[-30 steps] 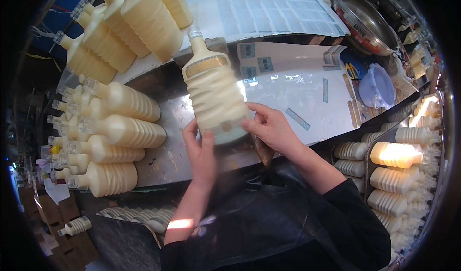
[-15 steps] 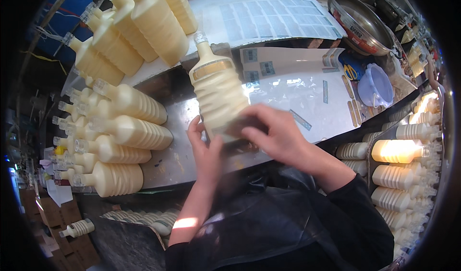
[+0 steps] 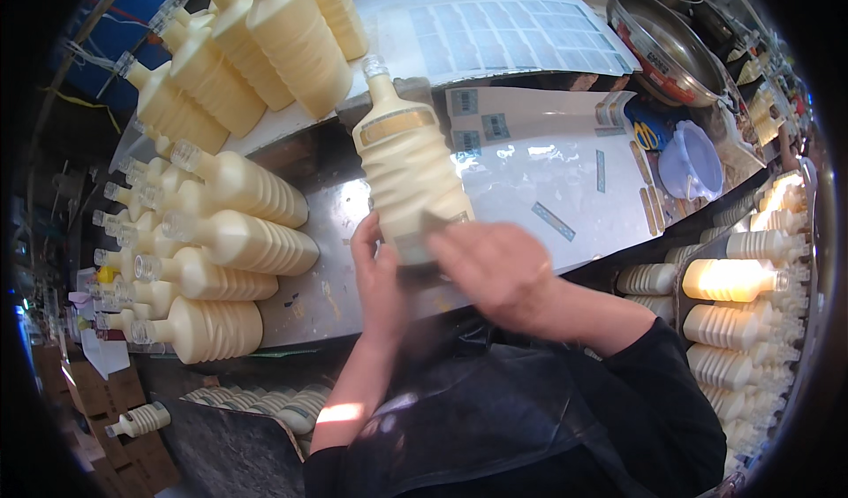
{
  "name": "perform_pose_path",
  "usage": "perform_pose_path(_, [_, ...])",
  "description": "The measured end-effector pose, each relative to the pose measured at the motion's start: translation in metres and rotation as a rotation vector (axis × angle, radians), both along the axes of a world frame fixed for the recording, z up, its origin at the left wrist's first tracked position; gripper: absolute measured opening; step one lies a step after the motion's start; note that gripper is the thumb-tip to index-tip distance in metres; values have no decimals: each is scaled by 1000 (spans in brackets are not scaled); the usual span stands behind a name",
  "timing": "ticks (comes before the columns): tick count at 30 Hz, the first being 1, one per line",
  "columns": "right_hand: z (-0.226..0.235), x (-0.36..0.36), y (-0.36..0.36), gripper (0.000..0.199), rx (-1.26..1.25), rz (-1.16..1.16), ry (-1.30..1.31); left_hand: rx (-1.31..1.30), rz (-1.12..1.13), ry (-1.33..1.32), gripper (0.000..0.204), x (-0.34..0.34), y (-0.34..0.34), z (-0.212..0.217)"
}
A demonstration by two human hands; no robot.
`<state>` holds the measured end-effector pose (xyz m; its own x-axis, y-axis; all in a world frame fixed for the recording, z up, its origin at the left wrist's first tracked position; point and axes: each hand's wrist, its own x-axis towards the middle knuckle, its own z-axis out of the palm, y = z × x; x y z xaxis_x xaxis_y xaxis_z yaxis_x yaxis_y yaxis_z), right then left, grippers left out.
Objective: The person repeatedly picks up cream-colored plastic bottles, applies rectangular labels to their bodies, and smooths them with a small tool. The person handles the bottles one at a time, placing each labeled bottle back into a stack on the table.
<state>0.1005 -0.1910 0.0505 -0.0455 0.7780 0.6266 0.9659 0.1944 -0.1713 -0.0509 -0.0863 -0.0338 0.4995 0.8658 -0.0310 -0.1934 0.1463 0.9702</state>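
A cream-coloured ribbed bottle with a clear threaded neck and a gold band below its shoulder leans over the worktable, neck pointing away from me. My left hand grips its lower left side, thumb and fingers around the base. Across the lower front runs a grey-blue strip label. My right hand reaches over that strip with its fingertips at the bottle's surface. Motion blurs its fingers, and a dark patch by the fingertips cannot be made out.
Similar bottles lie stacked at left and stand at upper left; more fill the right side. A white sheet carries loose strip labels. Beyond are a label sheet, yellow scissors, a lavender bucket and a pan.
My right hand has shifted from the bottle's lower right edge onto its lower front. The bottle has moved slightly to the right, still held by my left hand.
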Motion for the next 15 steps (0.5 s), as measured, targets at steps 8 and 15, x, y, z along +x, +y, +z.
perform_pose_path(8, [0,2,-2,24,-206,-307,651,15,11,56,55,3,-2,10])
perform_pose_path(15, [-20,9,-15,29,-418,-371,882,125,31,153,65,5,-1,3])
